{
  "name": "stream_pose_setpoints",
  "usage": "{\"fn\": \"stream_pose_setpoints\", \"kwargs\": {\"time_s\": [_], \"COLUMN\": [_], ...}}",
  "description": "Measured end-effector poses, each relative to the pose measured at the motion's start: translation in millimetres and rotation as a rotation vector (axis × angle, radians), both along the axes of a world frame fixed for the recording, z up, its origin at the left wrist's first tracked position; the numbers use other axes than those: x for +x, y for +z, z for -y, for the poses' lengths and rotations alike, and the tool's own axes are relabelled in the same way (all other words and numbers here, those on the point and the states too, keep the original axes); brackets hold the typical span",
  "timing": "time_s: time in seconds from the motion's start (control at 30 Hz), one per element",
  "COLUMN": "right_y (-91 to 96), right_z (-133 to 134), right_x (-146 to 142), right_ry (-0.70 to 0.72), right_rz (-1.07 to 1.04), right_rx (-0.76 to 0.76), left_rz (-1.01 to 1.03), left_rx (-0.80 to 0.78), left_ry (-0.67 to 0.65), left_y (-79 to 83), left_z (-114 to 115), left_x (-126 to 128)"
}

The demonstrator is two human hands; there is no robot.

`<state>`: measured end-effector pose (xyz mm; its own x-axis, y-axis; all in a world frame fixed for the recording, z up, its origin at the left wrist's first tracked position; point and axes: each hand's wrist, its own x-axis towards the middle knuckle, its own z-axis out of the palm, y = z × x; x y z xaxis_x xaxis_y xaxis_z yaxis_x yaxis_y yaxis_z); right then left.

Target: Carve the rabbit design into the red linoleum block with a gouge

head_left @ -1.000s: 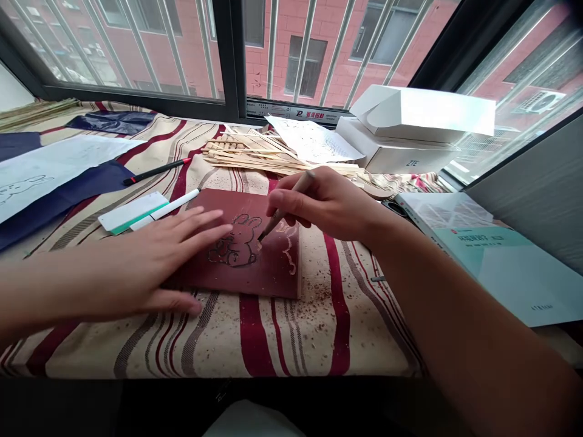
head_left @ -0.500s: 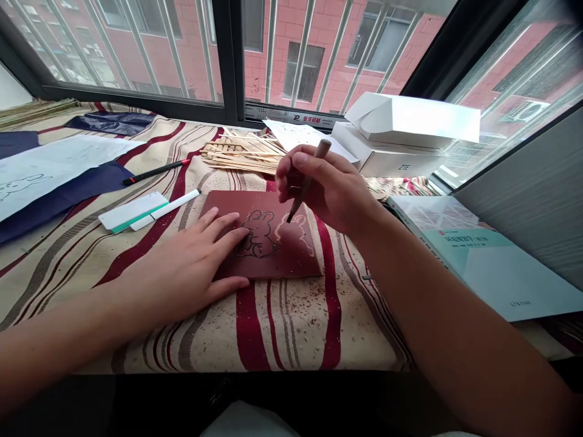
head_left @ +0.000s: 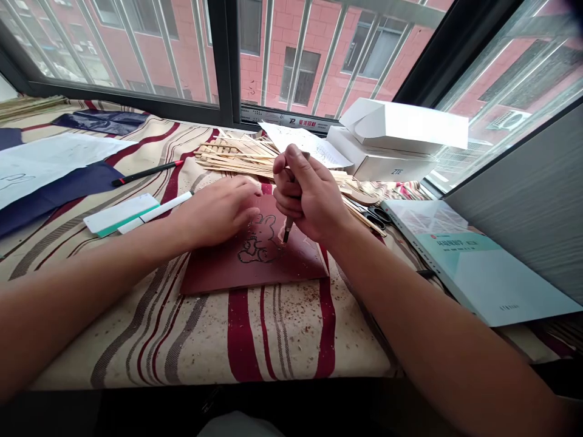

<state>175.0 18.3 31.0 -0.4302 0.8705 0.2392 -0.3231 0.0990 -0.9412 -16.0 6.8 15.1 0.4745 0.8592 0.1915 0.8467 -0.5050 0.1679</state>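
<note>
A reddish-brown board (head_left: pixel 214 267) lies flat on the striped cloth, with a rabbit figure (head_left: pixel 259 240) cut into it in dark lines. Beside that figure are paler cut lines, partly hidden by my right hand. My right hand (head_left: pixel 310 194) is closed in a fist around a carving tool (head_left: pixel 288 227), held nearly upright with its dark tip on the pale lines. My left hand (head_left: pixel 223 209) lies over the board's far left part, fingers bent together at the far edge and thumb on the face. Its fingertips are partly hidden.
Small shavings (head_left: pixel 305 303) are scattered on the cloth (head_left: pixel 200 358). Thin wooden sticks (head_left: pixel 237 155), a white box (head_left: pixel 387 161) and the window are behind. A book (head_left: pixel 478 261) and scissors (head_left: pixel 378 213) lie right; a black pen (head_left: pixel 146 174), white marker (head_left: pixel 157 212) and drawing paper (head_left: pixel 59 158) lie left.
My left hand has moved from the board's left side up to its far edge. The board has turned slightly and come nearer. My right hand's pen-like hold has become a fist around the tool.
</note>
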Motion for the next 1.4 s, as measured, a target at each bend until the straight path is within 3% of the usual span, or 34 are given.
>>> {"fn": "stream_pose_setpoints", "kwargs": {"time_s": [0.17, 0.43, 0.5, 0.7, 0.77, 0.9, 0.97, 1.17, 1.3, 1.4], "right_y": [-5.1, -11.5, -13.8, -11.8, -12.3, -17.0, -18.5, -16.6, -10.0, -0.7], "right_z": [-3, -12, -14, -12, -12, -18, -21, -17, -13, -10], "right_x": [-11, -23, -23, -24, -27, -30, -29, -25, -15, -5], "right_ry": [-0.022, -0.113, -0.067, 0.255, 0.181, -0.292, -0.358, 0.271, 0.471, 0.397], "right_rz": [0.05, 0.032, 0.028, 0.096, 0.079, -0.001, -0.029, -0.016, -0.061, -0.102], "right_rx": [-0.025, -0.044, -0.038, -0.05, -0.081, -0.242, -0.291, -0.176, -0.104, -0.116], "left_rz": [0.082, 0.107, 0.112, 0.102, 0.105, 0.085, 0.071, 0.085, 0.056, 0.079], "left_rx": [-0.037, -0.09, -0.088, -0.057, -0.06, -0.059, -0.059, -0.033, -0.005, -0.013], "left_ry": [-0.093, -0.1, -0.112, -0.088, -0.089, -0.04, -0.027, -0.069, -0.071, -0.073], "left_y": [-17.1, -21.0, -21.8, -22.8, -22.3, -21.8, -22.1, -24.1, -24.5, -23.7], "left_z": [3, -1, 0, 0, 0, -1, -1, -1, 0, 1], "left_x": [0, -2, -1, 1, 2, 4, 5, 3, 1, 1]}}
